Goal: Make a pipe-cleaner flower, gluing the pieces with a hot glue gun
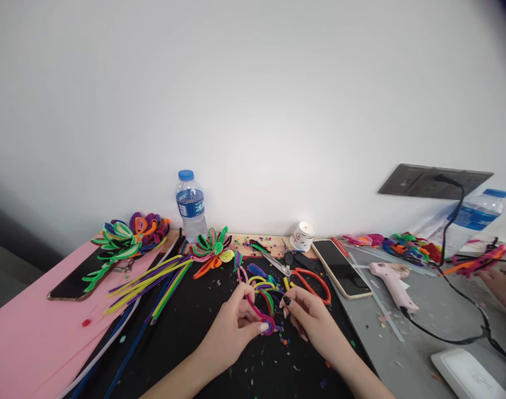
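My left hand [236, 327] pinches a magenta and purple pipe cleaner loop [269, 326] between thumb and fingers, over the black mat [178, 343]. Close by on the right, my right hand [308, 317] has its fingers drawn together; whatever they hold is too small to make out. Curled pipe cleaners [263, 284] in yellow, purple, green and red lie just behind and between the hands. Orange-handled scissors [313, 282] rest beyond my right hand.
Left: pipe cleaner flowers [213, 249], straight pipe cleaners [153, 282], a dark phone [76, 280] and a water bottle [191, 208]. Right: a paper cup [302, 237], a phone [344, 269], a glue gun [394, 285] with a cable, and another person's hand [500, 285].
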### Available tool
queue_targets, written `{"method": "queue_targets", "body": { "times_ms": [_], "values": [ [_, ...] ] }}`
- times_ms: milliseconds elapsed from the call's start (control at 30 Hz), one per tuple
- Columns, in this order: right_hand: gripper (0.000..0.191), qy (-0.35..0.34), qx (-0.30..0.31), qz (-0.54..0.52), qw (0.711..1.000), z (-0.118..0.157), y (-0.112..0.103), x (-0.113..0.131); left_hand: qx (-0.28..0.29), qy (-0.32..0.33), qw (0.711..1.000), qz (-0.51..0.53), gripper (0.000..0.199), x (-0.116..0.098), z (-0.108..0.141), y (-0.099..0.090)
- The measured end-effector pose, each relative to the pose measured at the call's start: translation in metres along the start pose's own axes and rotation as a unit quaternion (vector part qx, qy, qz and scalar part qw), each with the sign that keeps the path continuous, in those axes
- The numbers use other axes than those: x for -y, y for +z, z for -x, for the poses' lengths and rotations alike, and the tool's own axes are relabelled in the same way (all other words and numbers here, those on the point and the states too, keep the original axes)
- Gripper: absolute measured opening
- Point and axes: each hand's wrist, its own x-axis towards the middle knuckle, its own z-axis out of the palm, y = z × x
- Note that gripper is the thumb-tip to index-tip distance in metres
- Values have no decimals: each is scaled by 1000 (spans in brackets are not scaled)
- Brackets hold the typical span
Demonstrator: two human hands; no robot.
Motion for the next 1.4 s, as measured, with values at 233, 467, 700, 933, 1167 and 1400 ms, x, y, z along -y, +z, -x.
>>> {"method": "queue_targets", "body": {
  "times_ms": [233,467,700,933,1167,1400],
  "values": [
    [21,9,12,-20,1000,0,-1,-2,-1,0,1000,-2,29,-1,0,0],
    [23,10,18,-36,999,1,0,1,1,-2,1000,-1,29,2,-1,-1],
    [25,8,16,-33,999,0,0,-1,4,0,1000,-5,29,1,0,0],
    [24,-4,14,-31,999,0,-1,-5,6,-2,1000,-2,30,0,-1,0],
    [24,-12,15,-22,1000,-1,-1,-3,7,-2,1000,0,29,0,-2,0],
    [22,-9,21,-24,999,-1,-1,-4,6,6,1000,-8,29,0,-1,1]
  ]
}}
